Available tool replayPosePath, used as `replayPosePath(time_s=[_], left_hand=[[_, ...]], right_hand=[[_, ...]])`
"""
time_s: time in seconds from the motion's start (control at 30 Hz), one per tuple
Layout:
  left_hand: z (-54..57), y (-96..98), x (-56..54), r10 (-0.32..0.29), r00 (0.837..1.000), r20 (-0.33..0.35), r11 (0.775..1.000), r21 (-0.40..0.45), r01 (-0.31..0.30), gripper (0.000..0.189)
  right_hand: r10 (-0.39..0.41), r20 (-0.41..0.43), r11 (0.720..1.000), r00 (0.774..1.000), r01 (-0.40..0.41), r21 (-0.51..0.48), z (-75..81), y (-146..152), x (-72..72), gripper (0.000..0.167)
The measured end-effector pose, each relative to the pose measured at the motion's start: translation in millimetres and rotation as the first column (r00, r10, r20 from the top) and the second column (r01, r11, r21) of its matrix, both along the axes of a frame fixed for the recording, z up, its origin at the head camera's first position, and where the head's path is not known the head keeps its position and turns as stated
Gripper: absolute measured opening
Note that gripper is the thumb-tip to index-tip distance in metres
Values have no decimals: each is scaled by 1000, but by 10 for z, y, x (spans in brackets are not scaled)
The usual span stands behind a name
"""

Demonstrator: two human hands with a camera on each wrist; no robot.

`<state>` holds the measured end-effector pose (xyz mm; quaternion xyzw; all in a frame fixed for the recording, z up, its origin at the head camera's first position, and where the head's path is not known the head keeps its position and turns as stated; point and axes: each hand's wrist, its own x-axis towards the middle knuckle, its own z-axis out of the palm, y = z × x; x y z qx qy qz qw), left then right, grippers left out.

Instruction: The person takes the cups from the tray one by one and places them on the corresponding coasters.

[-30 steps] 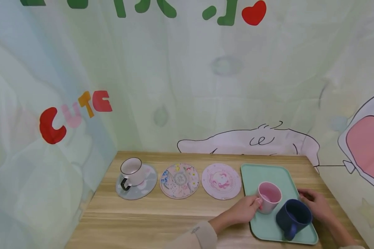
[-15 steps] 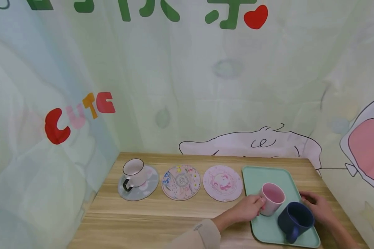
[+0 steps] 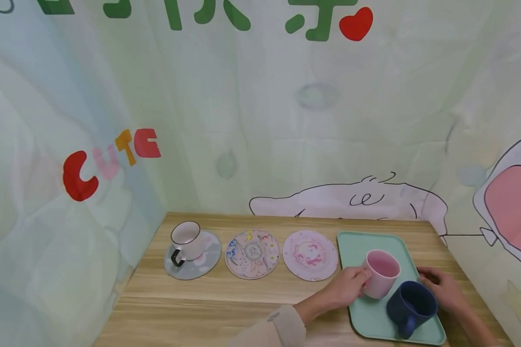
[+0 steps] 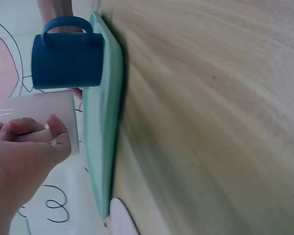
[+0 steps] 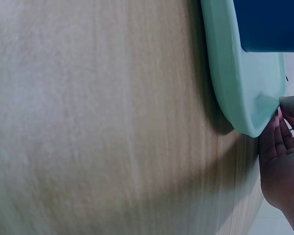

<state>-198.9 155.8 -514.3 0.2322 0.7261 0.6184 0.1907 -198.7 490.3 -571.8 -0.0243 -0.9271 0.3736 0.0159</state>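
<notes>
My left hand (image 3: 348,287) pinches the handle of a pink mug (image 3: 379,279), held upright over the mint green tray (image 3: 373,320). In the left wrist view a narrow gap shows between the base of the mug and the tray. A dark blue mug (image 3: 410,306) stands on the tray close by, its handle toward the front. At the tray's right side, my right hand (image 3: 443,287) grips the rim. In the right wrist view its thumb (image 5: 290,105) lies over the rim, with the other fingers on the outer side.
Left of the tray, a pink round coaster (image 3: 310,255) and a flowered round coaster (image 3: 253,254) lie in a row. Beyond them a white mug (image 3: 188,241) with black rim stands on a grey-blue coaster (image 3: 208,262). A printed cloth (image 3: 260,120) hangs behind the wooden table (image 3: 199,308).
The pink mug in my left hand has risen slightly and shifted a little right over the tray. My right hand stays at the tray's rim. The head view has shifted slightly.
</notes>
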Motion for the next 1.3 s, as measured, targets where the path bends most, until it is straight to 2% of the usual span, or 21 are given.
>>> replayPosePath(time_s=[0.23, 0.43, 0.53, 0.77, 0.93, 1.1, 1.3], left_hand=[[144, -41, 64, -16, 998, -65, 999, -43, 13, 46], [230, -113, 91, -28, 999, -27, 1000, 11, 28, 44], [266, -165, 97, -21, 1000, -19, 1000, -1, 21, 44], [307, -261, 78, 17, 999, -36, 1000, -25, -18, 44], [344, -338, 68, 23, 999, -46, 999, -24, -24, 44], [343, -419, 52, 10, 998, -64, 999, -35, -12, 45], [344, -483, 51, -6, 998, -58, 1000, 1, 6, 44]], right_hand=[[3, -7, 1000, 1000, -3, -11, 37, -9, 33, 36], [2, 12, 1000, 1000, -1, -7, 36, 9, 21, 38], [-6, 8, 1000, 1000, 6, 15, 24, 23, 9, 38], [-2, -1, 1000, 1000, 2, 24, 18, 41, -18, 38], [-10, 18, 999, 1000, 10, 34, 20, 45, -32, 39], [-14, 35, 999, 999, 13, 34, 16, 34, -42, 40], [-22, 56, 1000, 998, 20, 22, 19, 19, -37, 40]])
